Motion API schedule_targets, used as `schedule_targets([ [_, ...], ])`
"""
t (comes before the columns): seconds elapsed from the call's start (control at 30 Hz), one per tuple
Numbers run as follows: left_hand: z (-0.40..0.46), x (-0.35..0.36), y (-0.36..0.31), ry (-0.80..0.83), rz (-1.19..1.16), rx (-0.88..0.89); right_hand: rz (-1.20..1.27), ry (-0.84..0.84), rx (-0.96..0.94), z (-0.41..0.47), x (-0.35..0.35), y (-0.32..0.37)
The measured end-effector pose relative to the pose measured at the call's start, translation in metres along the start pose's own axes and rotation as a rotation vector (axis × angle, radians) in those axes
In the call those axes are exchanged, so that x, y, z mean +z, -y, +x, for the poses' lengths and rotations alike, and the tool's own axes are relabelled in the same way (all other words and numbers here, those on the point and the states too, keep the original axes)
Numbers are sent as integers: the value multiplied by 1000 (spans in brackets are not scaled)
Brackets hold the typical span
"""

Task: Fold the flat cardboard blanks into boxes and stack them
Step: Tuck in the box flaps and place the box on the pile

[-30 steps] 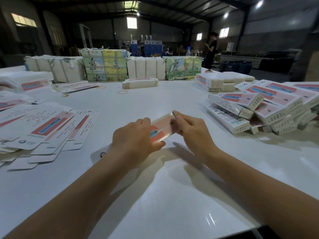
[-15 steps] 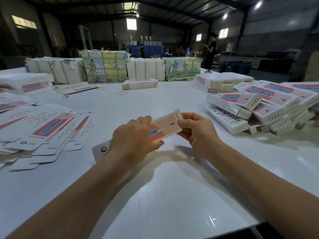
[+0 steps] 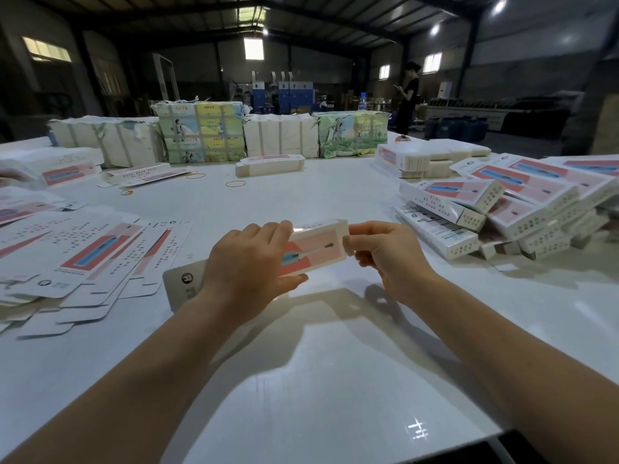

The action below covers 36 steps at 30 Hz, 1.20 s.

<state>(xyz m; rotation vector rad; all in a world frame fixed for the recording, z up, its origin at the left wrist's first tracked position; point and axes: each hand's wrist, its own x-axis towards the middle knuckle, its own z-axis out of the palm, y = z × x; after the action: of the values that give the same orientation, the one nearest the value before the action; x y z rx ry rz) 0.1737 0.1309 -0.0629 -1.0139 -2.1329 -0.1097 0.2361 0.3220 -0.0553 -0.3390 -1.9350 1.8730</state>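
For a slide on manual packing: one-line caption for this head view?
Both hands, left and right, hold a pink box above the white table.

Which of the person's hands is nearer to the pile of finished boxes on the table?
Right. The right hand pinches the box end that points toward the pile of finished boxes. The left hand grips the opposite end, farther away, beside the flat blanks.

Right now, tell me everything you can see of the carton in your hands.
The carton is a slim printed cardboard piece, pink-red face with a blue brush-like picture, white edges. It is held above the white table, tilted up to the right. The left hand grips its left part; the right hand pinches its right end flap.
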Motion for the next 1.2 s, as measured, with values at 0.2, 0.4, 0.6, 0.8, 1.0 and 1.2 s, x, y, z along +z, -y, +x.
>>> schedule_targets([
  [0.2, -1, 0, 3, 29, 40, 7, -205, -47, -298, -8, 6, -2],
  [0.4, -1, 3, -10, 48, -57, -180, -305, -99, -424, -8, 8, -1],
  [0.6, 2, 6, -17, 72, -93, -292, -307, -177, -348, -7, 15, -2],
  [0.8, 2, 5, -22, 109, -30, -276, -372, -199, -432, -11, 16, -4],
  [1.0, 2, 3, -20, 97, -72, -238, -343, -124, -411, -12, 14, -3],
  [1.2, 1, 4, -20, 145, -41, -206, -467, -126, -519, -10, 13, -4],
])
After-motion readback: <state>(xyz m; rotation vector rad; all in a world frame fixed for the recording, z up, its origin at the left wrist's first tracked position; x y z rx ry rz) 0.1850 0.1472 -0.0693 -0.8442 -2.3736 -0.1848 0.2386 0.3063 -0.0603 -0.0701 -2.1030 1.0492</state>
